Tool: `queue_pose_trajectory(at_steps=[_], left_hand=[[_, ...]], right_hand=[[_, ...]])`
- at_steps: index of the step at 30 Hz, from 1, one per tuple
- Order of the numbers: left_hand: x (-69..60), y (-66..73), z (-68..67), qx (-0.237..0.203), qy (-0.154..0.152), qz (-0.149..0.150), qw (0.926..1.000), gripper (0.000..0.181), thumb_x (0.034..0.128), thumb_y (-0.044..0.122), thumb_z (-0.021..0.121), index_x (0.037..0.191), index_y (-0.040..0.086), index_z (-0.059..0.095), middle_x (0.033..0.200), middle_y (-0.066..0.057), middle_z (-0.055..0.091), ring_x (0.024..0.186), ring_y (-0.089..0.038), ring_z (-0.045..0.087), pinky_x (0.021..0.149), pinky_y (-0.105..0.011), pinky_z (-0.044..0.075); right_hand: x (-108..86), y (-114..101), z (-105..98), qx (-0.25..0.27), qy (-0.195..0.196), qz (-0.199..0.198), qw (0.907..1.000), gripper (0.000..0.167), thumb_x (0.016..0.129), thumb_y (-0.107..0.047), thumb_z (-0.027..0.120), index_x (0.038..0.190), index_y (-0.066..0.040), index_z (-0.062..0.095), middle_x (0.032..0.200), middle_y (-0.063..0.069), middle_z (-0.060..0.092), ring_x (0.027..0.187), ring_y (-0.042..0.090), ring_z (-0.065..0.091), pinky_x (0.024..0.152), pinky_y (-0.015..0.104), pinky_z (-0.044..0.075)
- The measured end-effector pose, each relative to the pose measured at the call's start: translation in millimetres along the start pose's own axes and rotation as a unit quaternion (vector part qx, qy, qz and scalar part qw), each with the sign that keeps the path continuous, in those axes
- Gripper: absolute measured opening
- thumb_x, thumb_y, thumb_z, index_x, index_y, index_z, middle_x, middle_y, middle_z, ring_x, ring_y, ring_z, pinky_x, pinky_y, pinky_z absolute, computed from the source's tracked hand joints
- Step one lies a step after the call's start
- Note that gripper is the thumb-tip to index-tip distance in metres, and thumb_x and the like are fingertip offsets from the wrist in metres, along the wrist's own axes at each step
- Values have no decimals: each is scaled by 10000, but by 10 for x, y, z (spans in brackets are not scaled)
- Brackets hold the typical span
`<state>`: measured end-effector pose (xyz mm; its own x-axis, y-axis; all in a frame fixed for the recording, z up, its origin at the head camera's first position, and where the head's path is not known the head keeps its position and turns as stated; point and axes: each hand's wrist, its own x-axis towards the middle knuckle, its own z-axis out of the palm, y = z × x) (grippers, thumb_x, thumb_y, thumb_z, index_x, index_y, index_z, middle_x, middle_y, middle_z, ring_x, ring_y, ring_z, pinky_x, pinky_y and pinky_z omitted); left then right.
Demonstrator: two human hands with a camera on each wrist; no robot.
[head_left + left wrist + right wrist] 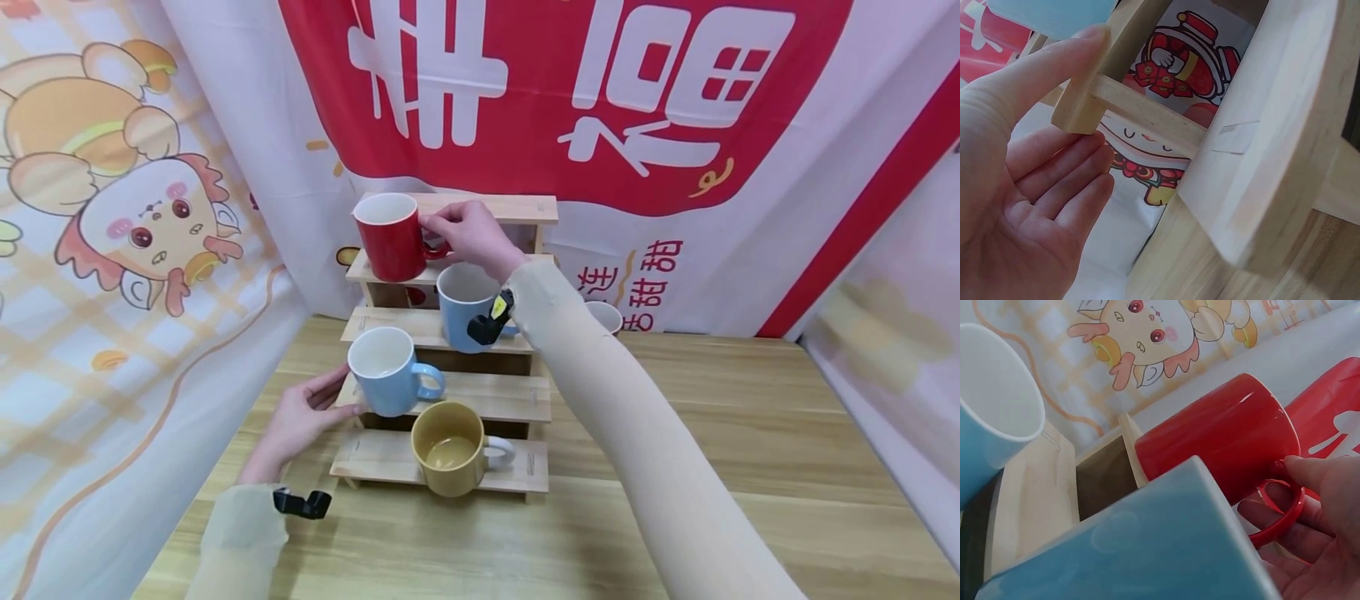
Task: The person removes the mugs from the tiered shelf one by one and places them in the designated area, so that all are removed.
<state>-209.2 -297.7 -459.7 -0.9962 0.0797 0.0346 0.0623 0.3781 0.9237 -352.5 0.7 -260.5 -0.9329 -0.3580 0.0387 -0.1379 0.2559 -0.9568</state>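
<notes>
My right hand [480, 237] holds a red mug [390, 242] by its handle, with fingers through the loop in the right wrist view. The mug is upright at the left of an upper step of the wooden tiered rack [517, 396]; whether its base touches the board I cannot tell. At the rack's left end, my left hand [303, 417] grips a step, thumb on top and fingers beneath, close to a light blue mug [384, 375]. Another blue mug [457, 304] stands under my right wrist. A mustard mug [442, 450] with a white handle sits on the lowest step.
Behind my right forearm, a white-lined cup [603, 317] is partly hidden at the rack's right. The rack stands on a wood-grain table [720, 467]. Printed cloth [262, 108] hangs at the back and sides, close behind the rack.
</notes>
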Motion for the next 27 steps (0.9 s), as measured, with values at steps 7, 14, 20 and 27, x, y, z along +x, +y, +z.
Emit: queue_pose_trajectory(at_steps=[7,14,20,27], left_hand=[[-7,-17,-1,49,19,-4,10000,850,826,309,880,1517,46,460,1532,-170,454,1388,-322,447,1121,-326,400],[-4,-15,-7,-4,46,-40,10000,845,825,297,881,1515,43,463,1530,-166,457,1388,-321,446,1118,-314,397],[-3,-23,-11,38,49,-66,10000,851,822,317,882,1515,48,466,1529,-158,461,1385,-321,451,1106,-291,408],[-5,-40,-9,110,20,-102,9999,866,822,342,879,1521,54,458,1534,-156,455,1385,-317,451,1105,-289,412]], right_hand=[[-17,15,0,43,-41,-94,9999,241,992,-286,690,1152,-113,736,1162,86,698,1014,262,685,806,329,627],[-63,-2,-10,184,-52,-145,9997,232,986,-282,702,1118,-96,743,1161,106,709,1010,265,692,816,335,625],[-108,-40,10,176,69,-217,9996,216,972,-300,720,1097,-126,751,1130,68,715,1006,261,678,873,384,612],[-167,-177,-42,429,329,-376,9978,204,964,-291,729,1101,-142,754,1134,39,707,1021,235,683,843,316,616]])
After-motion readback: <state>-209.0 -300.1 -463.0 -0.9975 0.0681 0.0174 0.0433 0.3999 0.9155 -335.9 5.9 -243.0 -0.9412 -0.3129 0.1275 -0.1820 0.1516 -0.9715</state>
